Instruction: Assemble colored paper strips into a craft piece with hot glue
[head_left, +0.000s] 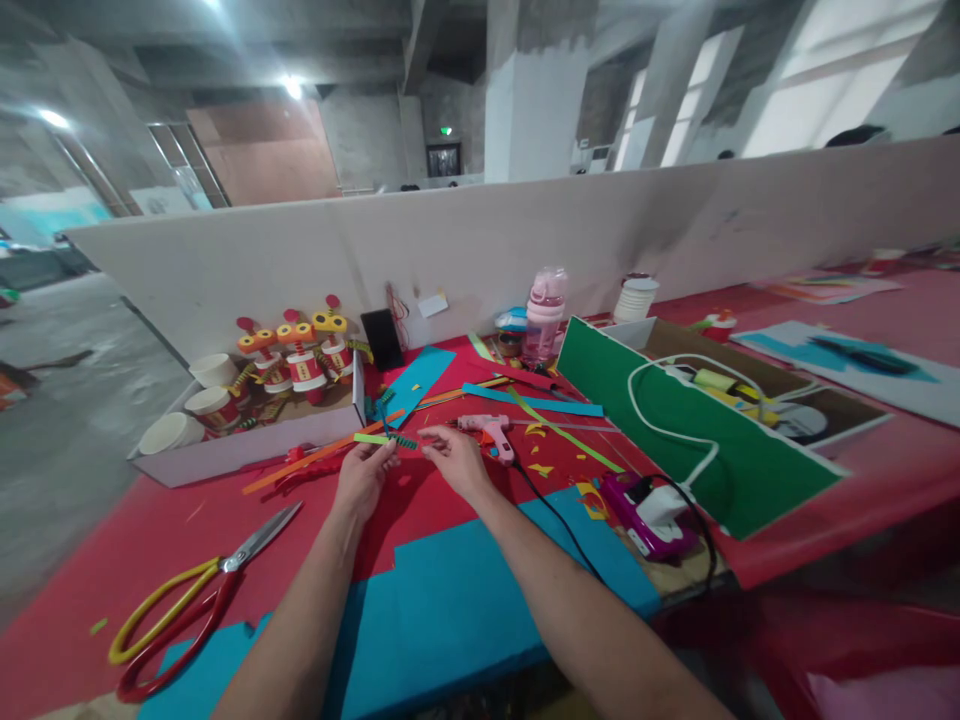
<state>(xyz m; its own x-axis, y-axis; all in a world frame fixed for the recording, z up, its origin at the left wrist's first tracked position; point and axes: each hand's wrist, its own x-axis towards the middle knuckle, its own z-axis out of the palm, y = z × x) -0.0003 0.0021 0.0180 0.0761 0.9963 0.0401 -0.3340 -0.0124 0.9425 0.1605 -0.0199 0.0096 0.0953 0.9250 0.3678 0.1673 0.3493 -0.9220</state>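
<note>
My left hand [365, 472] pinches a folded paper strip [403, 441], pleated dark green with a light green tail sticking out to the left. At the strip's right end are the curled fingertips of my right hand [457, 460], closed around its tip as far as I can make out. Just beyond the right hand lies a pink glue gun [495, 432] on the red tabletop. Blue paper [457, 590] covers the table edge under my forearms. To the left, large scissors [225, 575] with one yellow and one red handle lie partly spread.
A low box [247, 452] holds paper cups and several cup figures with orange and yellow heads. On the right stand a green-sided box [645, 430] with a white cable over it and a purple power strip [649, 515]. A pink bottle [545, 315] stands by the white partition [450, 240].
</note>
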